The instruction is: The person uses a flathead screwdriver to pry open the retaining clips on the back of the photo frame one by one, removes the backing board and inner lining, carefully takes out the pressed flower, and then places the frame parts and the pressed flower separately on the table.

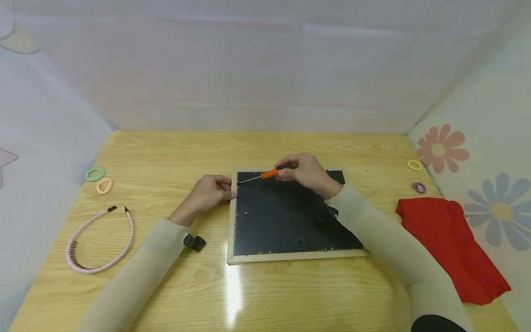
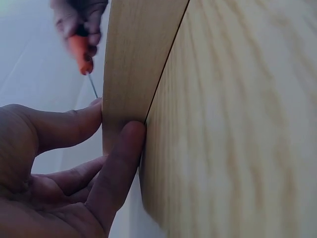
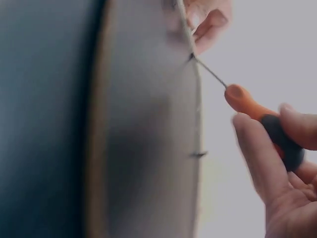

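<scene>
A picture frame lies back side up on the table, showing a black backing board inside a pale wooden border. My left hand pinches its left border near the far corner, the thumb on the upper edge and a finger against the outer side. My right hand holds an orange and black screwdriver. Its thin shaft slants down to the left, and the tip meets the inner edge of the border by a small dark tab. A second tab sticks out further along that edge.
On the left lie a pink headband, a green hair tie and an orange one. To the right are a red cloth, a yellow hair tie and a purple one. Pale walls enclose the table.
</scene>
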The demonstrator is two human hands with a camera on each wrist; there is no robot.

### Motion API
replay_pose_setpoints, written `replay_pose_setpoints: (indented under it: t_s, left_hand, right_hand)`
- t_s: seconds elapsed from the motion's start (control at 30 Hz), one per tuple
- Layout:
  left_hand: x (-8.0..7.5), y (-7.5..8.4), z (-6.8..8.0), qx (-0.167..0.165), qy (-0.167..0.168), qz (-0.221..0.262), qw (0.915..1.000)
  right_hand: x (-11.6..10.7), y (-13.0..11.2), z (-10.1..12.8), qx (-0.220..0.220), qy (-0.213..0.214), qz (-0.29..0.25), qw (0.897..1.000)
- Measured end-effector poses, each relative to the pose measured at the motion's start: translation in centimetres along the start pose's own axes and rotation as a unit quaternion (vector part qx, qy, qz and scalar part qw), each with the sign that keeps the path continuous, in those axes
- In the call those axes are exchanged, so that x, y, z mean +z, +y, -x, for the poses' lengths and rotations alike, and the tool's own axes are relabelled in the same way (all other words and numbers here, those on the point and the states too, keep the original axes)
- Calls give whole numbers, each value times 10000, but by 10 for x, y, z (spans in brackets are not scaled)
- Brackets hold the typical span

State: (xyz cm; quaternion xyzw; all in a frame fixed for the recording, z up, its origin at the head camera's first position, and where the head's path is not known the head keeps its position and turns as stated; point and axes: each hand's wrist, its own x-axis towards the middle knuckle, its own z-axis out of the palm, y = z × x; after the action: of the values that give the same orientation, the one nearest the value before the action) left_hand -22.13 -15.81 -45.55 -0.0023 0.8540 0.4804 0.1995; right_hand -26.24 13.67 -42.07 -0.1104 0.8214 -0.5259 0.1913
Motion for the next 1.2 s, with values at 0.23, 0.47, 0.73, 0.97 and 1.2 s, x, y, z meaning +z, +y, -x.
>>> replay_pose_setpoints:
  t_s: [0.23, 0.47, 0.73, 0.97, 1.2]
  left_hand:
    - [2, -1, -2, 119, 66, -279, 9995]
    - [3, 3, -5, 154, 25, -328, 9993]
    - [5, 5, -4, 332, -50, -393, 9987]
    - [2, 4, -5, 550, 11, -729, 9958]
    - [5, 7, -4, 247, -39, -517, 9984]
  right_hand:
    - [33, -46, 0, -1928, 758, 1651, 9643]
    - [56, -82, -10, -3126, 714, 3033, 8973]
    - [84, -103, -17, -3498, 491, 3891, 8508]
    - [97, -109, -20, -3726, 555, 4222, 8245]
    - [71, -101, -26, -3030, 183, 3529, 8851]
